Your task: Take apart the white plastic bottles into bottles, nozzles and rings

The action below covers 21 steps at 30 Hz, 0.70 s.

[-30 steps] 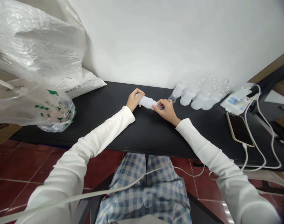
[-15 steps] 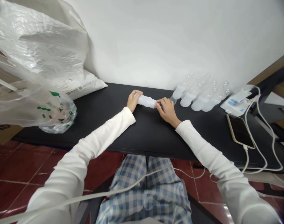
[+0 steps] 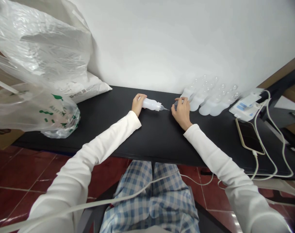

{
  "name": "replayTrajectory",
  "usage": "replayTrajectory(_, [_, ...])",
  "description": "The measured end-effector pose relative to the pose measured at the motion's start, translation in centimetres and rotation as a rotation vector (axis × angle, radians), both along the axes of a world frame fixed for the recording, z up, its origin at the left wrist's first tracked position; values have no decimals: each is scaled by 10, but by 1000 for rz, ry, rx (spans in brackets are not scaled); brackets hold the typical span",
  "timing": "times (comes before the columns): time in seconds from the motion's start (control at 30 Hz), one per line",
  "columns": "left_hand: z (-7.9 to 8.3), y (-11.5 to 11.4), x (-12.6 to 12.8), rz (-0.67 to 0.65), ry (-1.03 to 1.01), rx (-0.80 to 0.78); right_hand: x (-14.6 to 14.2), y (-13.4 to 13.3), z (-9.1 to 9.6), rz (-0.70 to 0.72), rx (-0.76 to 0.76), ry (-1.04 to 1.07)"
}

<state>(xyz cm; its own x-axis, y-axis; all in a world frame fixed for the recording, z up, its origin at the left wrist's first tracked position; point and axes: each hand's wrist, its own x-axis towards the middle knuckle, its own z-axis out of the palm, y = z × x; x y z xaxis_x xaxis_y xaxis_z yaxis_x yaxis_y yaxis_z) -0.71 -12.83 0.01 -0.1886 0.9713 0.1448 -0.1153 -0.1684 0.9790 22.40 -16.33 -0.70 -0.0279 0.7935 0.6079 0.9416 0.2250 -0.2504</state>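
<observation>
In my left hand (image 3: 138, 104) a white translucent squeeze bottle (image 3: 151, 104) lies on its side, gripped around its base. Its neck points right and ends in a clear tapered nozzle (image 3: 164, 107) with a fine tip. Just right of that tip, my right hand (image 3: 182, 111) has its fingers curled around a clear cap (image 3: 176, 103), partly hidden by the fingers. Beside it, several similar white bottles (image 3: 205, 106) with clear rounded tops lie in a row against the wall.
A phone (image 3: 249, 136) with a cable and a white-and-blue packet (image 3: 245, 105) lie at the right. At the left stand a large white sack (image 3: 52, 42) and a clear plastic bag (image 3: 60, 113). A white cable (image 3: 108, 202) crosses over my lap.
My right hand has moved right, off the bottle's neck, to the clear cap. The nozzle on the bottle is now exposed. My left hand has barely moved.
</observation>
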Motion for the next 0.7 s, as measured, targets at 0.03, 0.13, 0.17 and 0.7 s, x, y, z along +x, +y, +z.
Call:
replayTrajectory(0.03, [0,0,0,1,3,0,0,1,0,14,18,20])
replayTrajectory(0.13, [-1,0,0,1,18,2,2,3,-1,39,73,89])
replayTrajectory(0.17, [-1,1,0,0,23,3,3,4,-1,37,92,108])
replayTrajectory(0.7, [-6,7,-4,121,26,-16,1,0,3,223,144,435])
